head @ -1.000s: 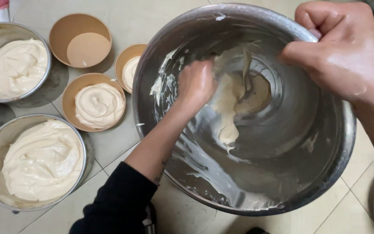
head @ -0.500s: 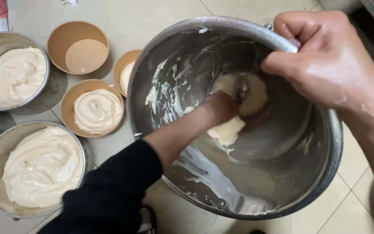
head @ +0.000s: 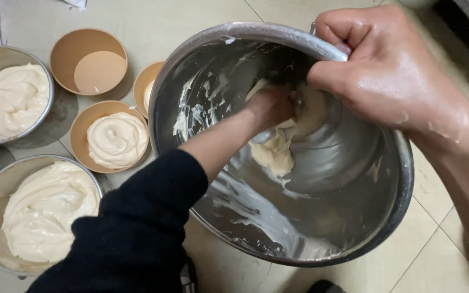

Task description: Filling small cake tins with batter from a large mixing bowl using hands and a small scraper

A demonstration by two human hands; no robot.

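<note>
A large steel mixing bowl (head: 397, 217) stands tilted on the tiled floor, its inside smeared with pale cream batter (head: 271, 154). My left hand (head: 270, 106), in a black sleeve, reaches deep into the bowl with its fingers closed in the batter near the far wall; whether it holds a tool is hidden. My right hand (head: 386, 70) grips the bowl's upper right rim, fingers curled over the edge.
Left of the bowl stand two steel pans of batter (head: 6, 100) (head: 42, 211), a brown paper cup with batter (head: 116, 138), an empty paper cup (head: 88, 62) and a third cup (head: 146, 87) partly behind the bowl. Beige floor tiles surround them.
My left hand has pushed further across the bowl toward the far right wall, dragging batter with it. The bowl has tipped and shifted slightly; my right hand stays on the rim.
</note>
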